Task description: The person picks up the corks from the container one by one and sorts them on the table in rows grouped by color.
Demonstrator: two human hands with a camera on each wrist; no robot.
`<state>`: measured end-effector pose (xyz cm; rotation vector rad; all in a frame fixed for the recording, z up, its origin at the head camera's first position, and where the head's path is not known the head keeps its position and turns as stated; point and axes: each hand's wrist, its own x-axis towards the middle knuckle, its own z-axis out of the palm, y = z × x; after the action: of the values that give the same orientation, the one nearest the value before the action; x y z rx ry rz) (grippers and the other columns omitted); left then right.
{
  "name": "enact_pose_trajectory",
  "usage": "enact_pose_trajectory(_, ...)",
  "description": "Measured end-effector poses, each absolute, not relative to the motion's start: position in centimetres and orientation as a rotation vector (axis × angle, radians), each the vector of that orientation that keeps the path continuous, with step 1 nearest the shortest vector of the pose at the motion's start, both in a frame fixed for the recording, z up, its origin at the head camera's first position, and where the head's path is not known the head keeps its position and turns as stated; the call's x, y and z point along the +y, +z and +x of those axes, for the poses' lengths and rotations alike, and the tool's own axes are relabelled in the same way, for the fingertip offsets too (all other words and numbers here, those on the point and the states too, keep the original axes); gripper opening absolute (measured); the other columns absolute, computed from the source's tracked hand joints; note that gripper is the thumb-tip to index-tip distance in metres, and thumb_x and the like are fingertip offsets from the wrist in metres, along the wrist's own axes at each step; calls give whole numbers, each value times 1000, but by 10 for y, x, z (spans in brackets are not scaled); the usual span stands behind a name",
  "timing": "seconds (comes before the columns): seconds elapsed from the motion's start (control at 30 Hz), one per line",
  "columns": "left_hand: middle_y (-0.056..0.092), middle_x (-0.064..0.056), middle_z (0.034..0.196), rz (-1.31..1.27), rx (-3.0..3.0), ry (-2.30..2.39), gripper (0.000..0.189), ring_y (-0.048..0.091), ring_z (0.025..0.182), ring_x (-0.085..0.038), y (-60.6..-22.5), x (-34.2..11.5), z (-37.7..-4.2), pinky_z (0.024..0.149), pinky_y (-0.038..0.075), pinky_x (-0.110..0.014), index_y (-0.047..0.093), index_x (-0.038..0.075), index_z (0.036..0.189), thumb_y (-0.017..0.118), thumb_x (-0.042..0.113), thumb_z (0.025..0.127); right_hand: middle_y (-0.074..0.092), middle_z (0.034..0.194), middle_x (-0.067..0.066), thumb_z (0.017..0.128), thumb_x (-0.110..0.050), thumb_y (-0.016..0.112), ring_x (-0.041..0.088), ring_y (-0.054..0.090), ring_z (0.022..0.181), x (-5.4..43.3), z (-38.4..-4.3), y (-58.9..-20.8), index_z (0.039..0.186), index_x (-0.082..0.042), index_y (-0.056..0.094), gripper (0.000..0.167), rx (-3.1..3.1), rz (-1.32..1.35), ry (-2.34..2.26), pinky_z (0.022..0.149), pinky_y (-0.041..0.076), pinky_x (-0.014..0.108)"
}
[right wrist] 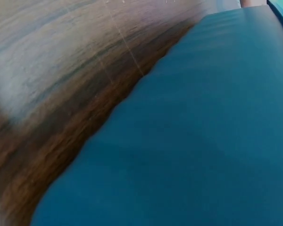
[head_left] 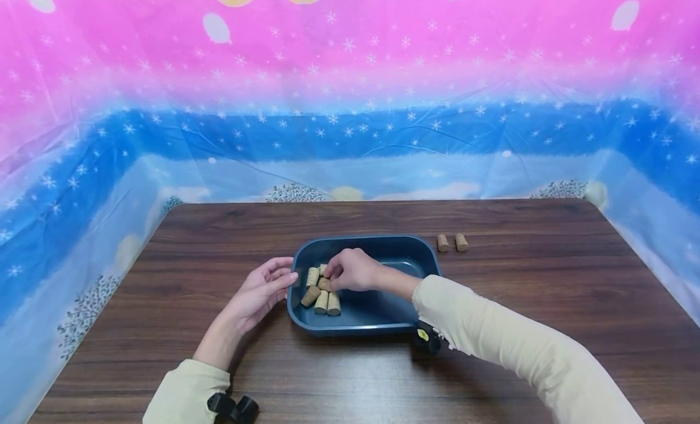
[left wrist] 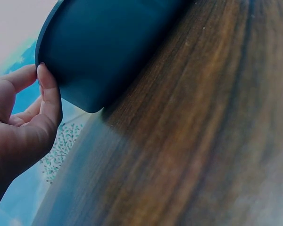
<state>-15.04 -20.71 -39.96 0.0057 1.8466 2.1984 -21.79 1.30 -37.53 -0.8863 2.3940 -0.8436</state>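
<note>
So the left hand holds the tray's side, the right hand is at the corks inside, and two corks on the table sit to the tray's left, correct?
No: the two corks on the table sit to the tray's right, as the head view shows. The left hand and right hand are as you say.

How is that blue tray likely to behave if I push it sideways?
The tray will probably feel stiff: no bend shows where the left hand touches it. It looks unlikely to tip, being low and broad on the table. The corks inside may roll or shift, being rounded and loose.
</note>
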Motion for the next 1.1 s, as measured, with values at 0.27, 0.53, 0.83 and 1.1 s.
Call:
enact_pose_trajectory(0.27,58,-8,103,0,1859,2190,43,60,87,-12,-399,-207,-150,77,52,-24,36,-10,134,54,2,97,69,100,5,91,-3,64,14,64,94,38,-226,-374,107,-3,70,18,2372,-1008,-772,79,52,23)
enact_pose_trajectory(0.53,58,-8,104,-19,1867,2182,42,60,88,-12,-402,-208,-152,77,52,-23,37,-7,134,54,3,98,68,106,7,95,-1,57,12,61,85,51,-231,-371,113,-3,69,22,2386,-1034,-745,79,51,26)
enact_pose_trajectory(0.83,57,-7,103,-14,1872,2180,43,60,87,-11,-402,-207,-152,78,52,-23,36,-8,135,54,4,98,66,107,10,89,-31,71,18,62,93,48,-216,-372,122,0,63,46,2565,-763,-767,80,53,32)
enact_pose_trajectory(1.1,58,-8,103,-5,1862,2179,43,61,87,-12,-402,-206,-152,78,52,-24,36,-8,135,55,5,98,69,97,9,84,-26,77,15,63,80,45,-210,-378,114,2,66,43,2615,-712,-806,73,53,31)
